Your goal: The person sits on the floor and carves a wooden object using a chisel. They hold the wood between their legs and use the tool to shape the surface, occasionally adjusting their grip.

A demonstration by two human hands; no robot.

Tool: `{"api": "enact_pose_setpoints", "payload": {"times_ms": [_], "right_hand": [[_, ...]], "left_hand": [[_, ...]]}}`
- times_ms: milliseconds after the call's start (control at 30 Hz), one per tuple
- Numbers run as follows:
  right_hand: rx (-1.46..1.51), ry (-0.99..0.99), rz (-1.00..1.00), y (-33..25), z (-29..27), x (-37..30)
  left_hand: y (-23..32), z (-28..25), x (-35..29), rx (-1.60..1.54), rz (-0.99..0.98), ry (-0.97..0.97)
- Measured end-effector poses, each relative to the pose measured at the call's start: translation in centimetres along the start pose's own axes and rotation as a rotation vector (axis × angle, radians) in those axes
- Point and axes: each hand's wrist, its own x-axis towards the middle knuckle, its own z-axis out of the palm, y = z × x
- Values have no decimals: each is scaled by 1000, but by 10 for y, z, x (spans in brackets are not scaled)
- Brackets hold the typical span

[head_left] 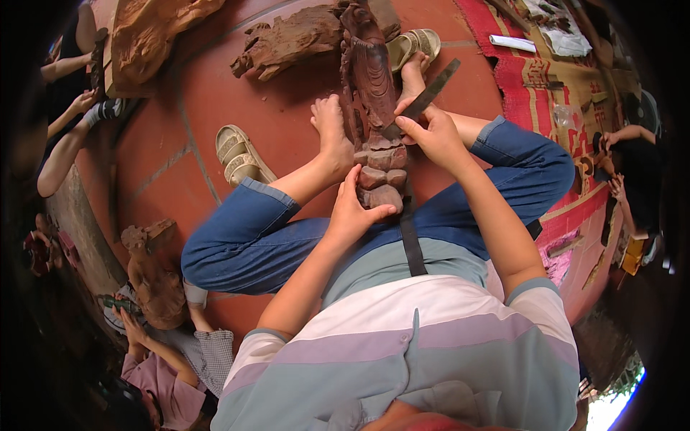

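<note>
A dark reddish-brown carved wooden figure [374, 79] lies lengthwise between my bare feet, its rounded, lobed base toward my lap. My left hand [355, 214] grips that base, with the thumb across its near end and the fingers along its left side. In my right hand [433, 136] is a flat, straight, dark grey file-like strip [435, 87], pinched near its lower end. This lower end meets the figure just above the base; the other end points up and right. Whether the strip is a file or an abrasive piece cannot be made out.
A rough wood chunk [291, 42] lies beyond my feet on red floor tiles. One sandal [243, 156] is left of me, another [420, 44] beyond my right foot. A red-and-yellow mat [535, 86] holds tools at right. People work on carvings [159, 294] at both sides.
</note>
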Motion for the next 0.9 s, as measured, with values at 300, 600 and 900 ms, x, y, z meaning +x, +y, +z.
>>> {"api": "enact_pose_setpoints", "payload": {"times_ms": [300, 600, 900], "right_hand": [[318, 158, 116, 16, -2, -35], [148, -155, 64, 21, -37, -51], [-56, -861, -166, 1, -18, -13]], "left_hand": [[1, -3, 2, 106, 84, -86], [6, 3, 14, 146, 137, -86], [22, 16, -12, -244, 170, 156]]}}
